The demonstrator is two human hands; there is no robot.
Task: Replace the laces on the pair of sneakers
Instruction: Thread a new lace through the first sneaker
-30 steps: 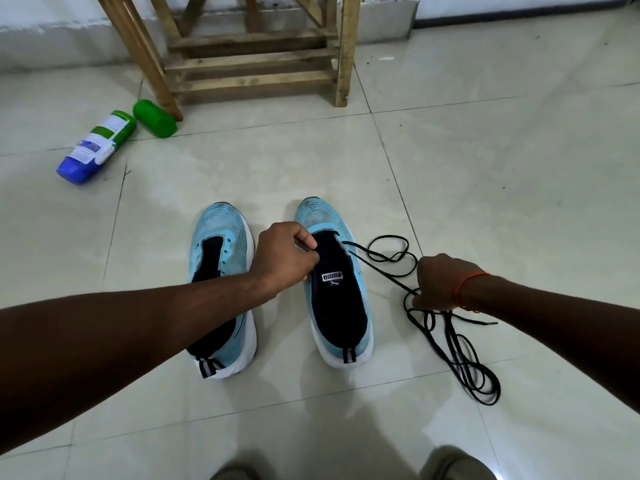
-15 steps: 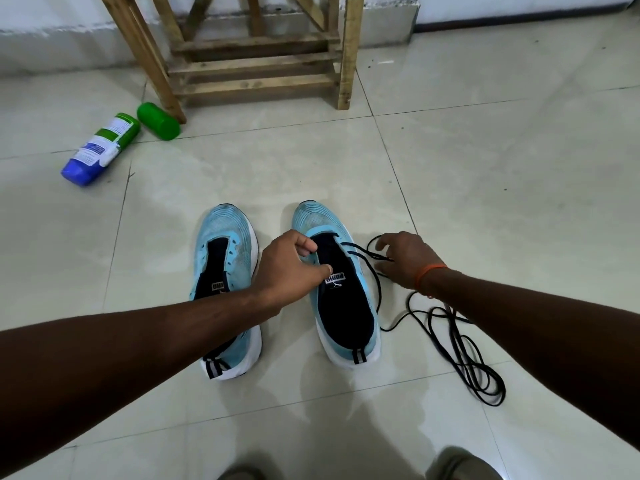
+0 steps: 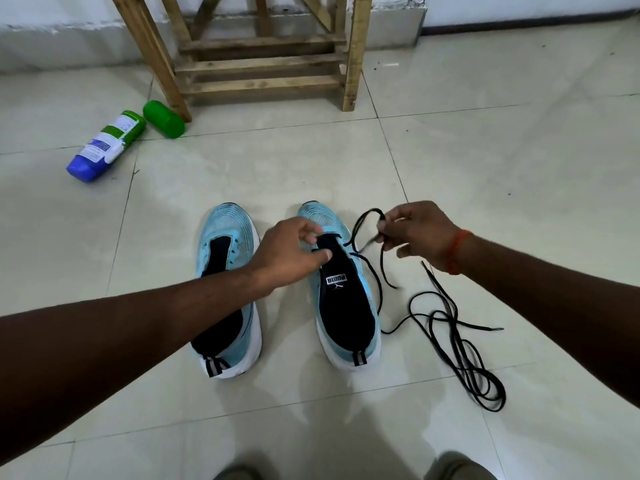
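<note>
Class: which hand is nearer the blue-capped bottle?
Left. The left hand holds the right sneaker, right of the bottle; the right hand, pinching the lace, is farther right.

You are looking down on a pale glossy tiled floor (image 3: 485, 150), soft light glinting off it, a rough wooden stand (image 3: 263, 81) standing before a white wall (image 3: 52, 8), a dark skirting strip (image 3: 519, 20) running far right, a blue-capped bottle (image 3: 107, 145) and green canister (image 3: 164, 119) lying beside the stand's left leg.

One camera on my head looks forward and down, close over my fingers (image 3: 309, 234), the floor (image 3: 485, 168) spreading beyond them.
</note>
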